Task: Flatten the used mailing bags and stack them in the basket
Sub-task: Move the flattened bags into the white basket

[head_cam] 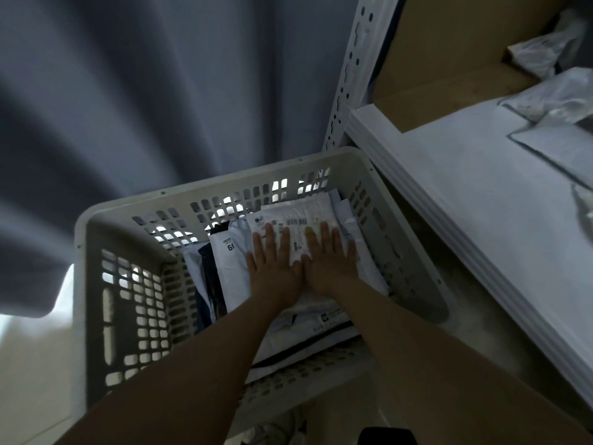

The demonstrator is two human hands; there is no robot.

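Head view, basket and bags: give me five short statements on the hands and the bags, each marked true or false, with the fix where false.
1. Both the left hand and the right hand press flat on the top mailing bag. True.
2. That bag is the only one in there. False: other bags lie under and beside it in the basket.
3. The top mailing bag bears a printed label with barcodes. True.
4. The right hand grips the rim. False: it lies on the bag, fingers straight.
5. On the white shelf at the right lie crumpled bags. True.
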